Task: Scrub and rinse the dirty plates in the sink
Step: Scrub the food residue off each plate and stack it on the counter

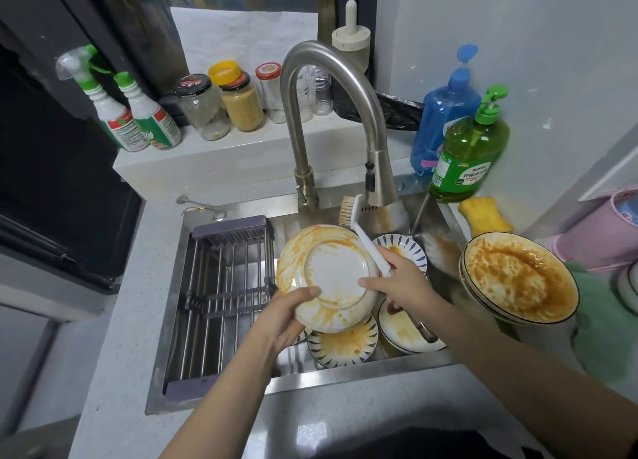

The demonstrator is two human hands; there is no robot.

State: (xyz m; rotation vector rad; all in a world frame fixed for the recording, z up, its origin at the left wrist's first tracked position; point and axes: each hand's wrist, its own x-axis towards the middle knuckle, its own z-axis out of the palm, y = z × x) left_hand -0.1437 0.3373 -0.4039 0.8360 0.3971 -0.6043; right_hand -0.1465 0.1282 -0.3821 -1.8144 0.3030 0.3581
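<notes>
While the left hand (290, 315) grips the upturned plate (328, 277) over the sink (172, 320), the right hand (397, 279) clutches the brush (359, 230) handle, thumb on the base. Best to tilt the plate under the faucet (345, 113) and scrub the orange streaks outward; more dirty plates (345, 344) lie below.

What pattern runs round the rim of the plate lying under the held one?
Dark blue dashes on the white stained plate, head view.
</notes>
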